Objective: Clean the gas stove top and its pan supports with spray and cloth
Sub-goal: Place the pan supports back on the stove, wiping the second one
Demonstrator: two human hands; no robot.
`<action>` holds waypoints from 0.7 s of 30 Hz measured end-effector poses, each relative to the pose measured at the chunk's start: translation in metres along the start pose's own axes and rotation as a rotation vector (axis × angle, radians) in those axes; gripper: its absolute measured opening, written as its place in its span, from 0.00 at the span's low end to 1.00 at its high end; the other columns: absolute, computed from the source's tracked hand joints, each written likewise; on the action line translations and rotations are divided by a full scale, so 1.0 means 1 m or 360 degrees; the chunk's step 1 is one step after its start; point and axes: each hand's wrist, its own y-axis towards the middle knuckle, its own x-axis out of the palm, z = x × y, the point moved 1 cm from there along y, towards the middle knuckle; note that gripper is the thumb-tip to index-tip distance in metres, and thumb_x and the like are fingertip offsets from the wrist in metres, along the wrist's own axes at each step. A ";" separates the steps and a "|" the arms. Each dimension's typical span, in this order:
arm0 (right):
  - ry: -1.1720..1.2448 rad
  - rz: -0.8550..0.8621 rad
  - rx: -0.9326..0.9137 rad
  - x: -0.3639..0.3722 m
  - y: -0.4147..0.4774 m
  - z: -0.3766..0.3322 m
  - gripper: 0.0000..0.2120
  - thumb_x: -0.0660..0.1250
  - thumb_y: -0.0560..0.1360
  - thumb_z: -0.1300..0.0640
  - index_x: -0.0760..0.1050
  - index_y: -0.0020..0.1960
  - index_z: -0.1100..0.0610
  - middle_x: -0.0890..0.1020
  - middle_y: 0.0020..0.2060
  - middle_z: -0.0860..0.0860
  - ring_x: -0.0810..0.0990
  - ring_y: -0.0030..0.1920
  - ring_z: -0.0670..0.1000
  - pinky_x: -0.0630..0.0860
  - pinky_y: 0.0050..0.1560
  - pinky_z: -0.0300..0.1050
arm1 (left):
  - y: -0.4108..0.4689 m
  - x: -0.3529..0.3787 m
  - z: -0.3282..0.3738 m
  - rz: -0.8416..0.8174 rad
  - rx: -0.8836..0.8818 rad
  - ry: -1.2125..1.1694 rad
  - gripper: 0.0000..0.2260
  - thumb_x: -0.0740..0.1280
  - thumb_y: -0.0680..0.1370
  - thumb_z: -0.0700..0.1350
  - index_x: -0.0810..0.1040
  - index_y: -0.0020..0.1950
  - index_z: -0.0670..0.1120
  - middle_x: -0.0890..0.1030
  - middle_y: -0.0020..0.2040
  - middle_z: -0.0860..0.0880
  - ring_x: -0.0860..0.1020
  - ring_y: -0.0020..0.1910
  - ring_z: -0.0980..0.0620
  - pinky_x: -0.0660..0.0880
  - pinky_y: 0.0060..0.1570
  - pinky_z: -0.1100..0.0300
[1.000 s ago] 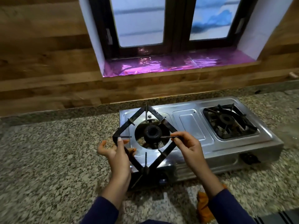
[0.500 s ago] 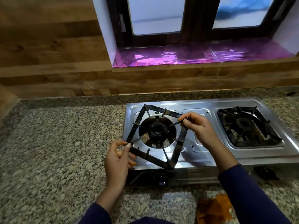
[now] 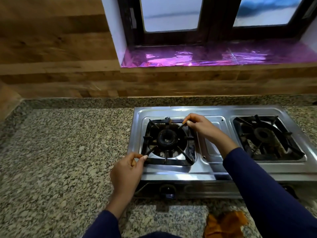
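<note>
The left support (image 3: 169,162) is seen lying square over the left burner (image 3: 167,139) of the stove (image 3: 214,174), inside the pressed recess; whether it is fully seated there cannot be told. Its front-left prong is pinched between thumb and forefinger of the left hand (image 3: 127,170), which is placed just off the stove's front-left corner, the remaining fingers being curled under the palm and hidden. Its back-right prong is pinched by the right hand (image 3: 200,126), held over the stove's middle panel, and the support's back-right corner is covered by those fingers. The right support (image 3: 267,121) is set over the stove's right burner (image 3: 262,134), untouched, with brownish residue visible beneath it, though blurred. One knob (image 3: 167,190) is made out on the stove's front face, below the left burner; the front face further right is largely hidden by the right sleeve (image 3: 267,194), and the stove's right end is cut off by the picture's edge. An orange cloth (image 3: 224,224) is left crumpled on the counter (image 3: 60,152) in front of the stove, partly covered by that sleeve and cut off at the bottom edge. Behind the stove, a sill (image 3: 205,56) lined with shiny purple foil is seen under a dark-framed window (image 3: 171,14), whose panes are too hazy to be read.
</note>
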 end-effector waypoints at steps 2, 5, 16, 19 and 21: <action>-0.0030 0.0001 0.0033 0.002 0.008 0.006 0.13 0.60 0.81 0.67 0.78 0.45 0.54 0.79 0.46 0.56 0.75 0.47 0.51 0.70 0.51 0.45 | 0.001 0.003 0.001 0.0008 -0.0011 0.0012 0.07 0.74 0.73 0.53 0.81 0.38 0.53 0.71 0.23 0.56 0.70 0.23 0.59 0.59 0.24 0.65; -0.0268 0.0071 0.0079 0.003 0.018 0.016 0.13 0.63 0.81 0.61 0.79 0.43 0.47 0.76 0.51 0.55 0.70 0.54 0.53 0.67 0.57 0.50 | 0.003 0.004 0.002 0.0024 -0.0032 0.0016 0.08 0.74 0.73 0.53 0.80 0.37 0.54 0.70 0.22 0.57 0.69 0.23 0.60 0.57 0.24 0.65; -0.0604 0.0203 -0.0019 0.008 0.041 0.010 0.16 0.67 0.79 0.57 0.78 0.38 0.38 0.77 0.50 0.53 0.72 0.58 0.59 0.70 0.64 0.59 | 0.009 0.010 0.001 0.0023 -0.0048 0.0033 0.09 0.74 0.73 0.55 0.81 0.37 0.53 0.72 0.23 0.55 0.71 0.24 0.58 0.61 0.24 0.64; -0.0597 0.0226 -0.0039 0.009 0.045 0.006 0.16 0.67 0.79 0.58 0.77 0.39 0.37 0.76 0.48 0.51 0.72 0.59 0.59 0.70 0.63 0.58 | 0.012 0.011 0.003 0.0017 -0.0090 0.0029 0.08 0.74 0.73 0.55 0.81 0.38 0.52 0.72 0.23 0.56 0.72 0.25 0.58 0.61 0.25 0.64; -0.0604 0.0243 -0.0056 0.008 0.046 0.006 0.16 0.68 0.79 0.58 0.77 0.40 0.37 0.75 0.47 0.48 0.72 0.59 0.58 0.70 0.63 0.57 | 0.014 0.013 0.002 0.0008 -0.0099 0.0047 0.08 0.74 0.72 0.55 0.82 0.38 0.53 0.72 0.24 0.56 0.72 0.25 0.58 0.60 0.25 0.65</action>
